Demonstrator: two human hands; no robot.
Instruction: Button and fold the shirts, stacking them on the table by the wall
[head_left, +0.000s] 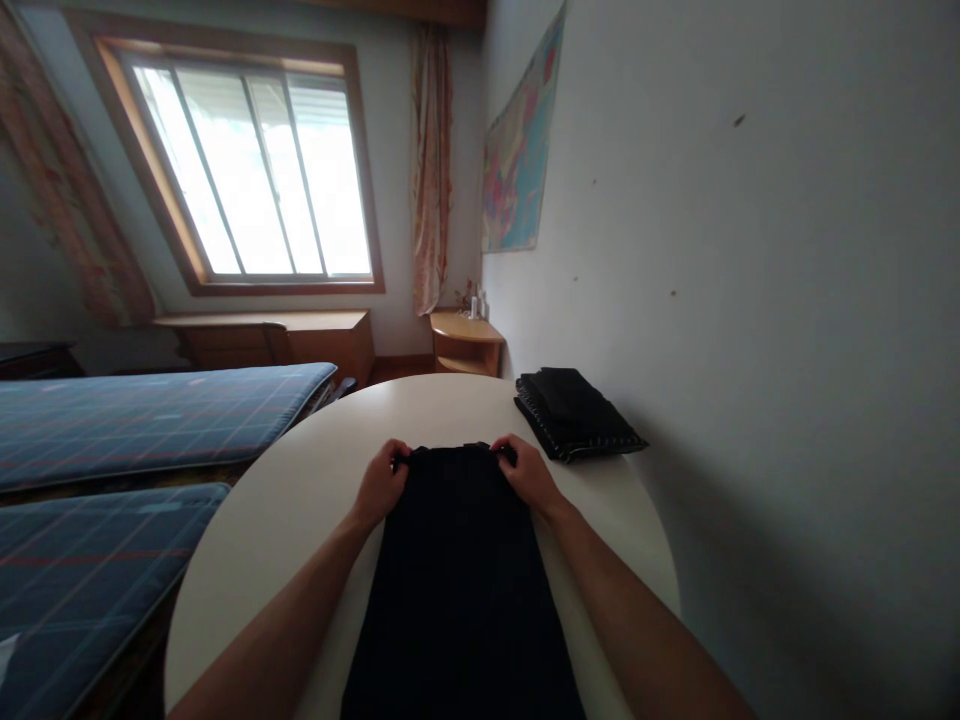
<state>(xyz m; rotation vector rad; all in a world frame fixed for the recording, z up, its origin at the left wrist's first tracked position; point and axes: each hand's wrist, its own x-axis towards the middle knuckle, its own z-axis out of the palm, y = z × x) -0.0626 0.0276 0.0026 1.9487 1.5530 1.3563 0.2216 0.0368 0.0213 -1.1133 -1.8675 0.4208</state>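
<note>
A dark, nearly black cloth garment (457,580) lies flat on the round white table (247,560), narrow at its far edge and wider toward me. Its kind is not clear, though the far edge looks like a waistband. My left hand (382,482) pinches the far left corner between thumb and fingers. At the far right corner, my right hand (529,475) grips the same edge in a like way. The near end of the garment runs out of view at the bottom.
A stack of folded black cloth (574,410) rests at the table's right, near the white wall (787,400). Two plaid mattresses (150,415) are to the left. Beyond the table stand a wooden desk (322,335) and a small corner shelf (465,328) below the curtain.
</note>
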